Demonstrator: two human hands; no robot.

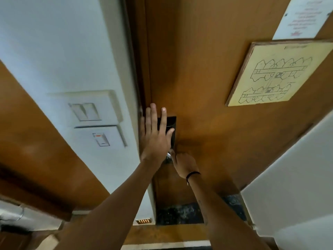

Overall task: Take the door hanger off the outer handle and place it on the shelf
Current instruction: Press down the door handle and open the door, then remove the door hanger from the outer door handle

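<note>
I face the inner side of a brown wooden door (pixel 198 73), which looks shut. My left hand (pixel 155 134) lies flat with fingers spread against the door's left edge, covering part of a black lock plate (pixel 172 123). My right hand (pixel 183 164) is closed around the metal inner door handle (pixel 168 156) just below the plate; only a small silver bit of the handle shows. A dark band sits on my right wrist. No door hanger, outer handle or shelf is in view.
White wall with two light switch plates (pixel 90 112) is left of the door frame. A framed floor plan (pixel 275 73) and a white notice (pixel 302 17) hang on the door at upper right. Dark stone threshold (pixel 178 213) lies below; a white panel (pixel 292 186) stands at right.
</note>
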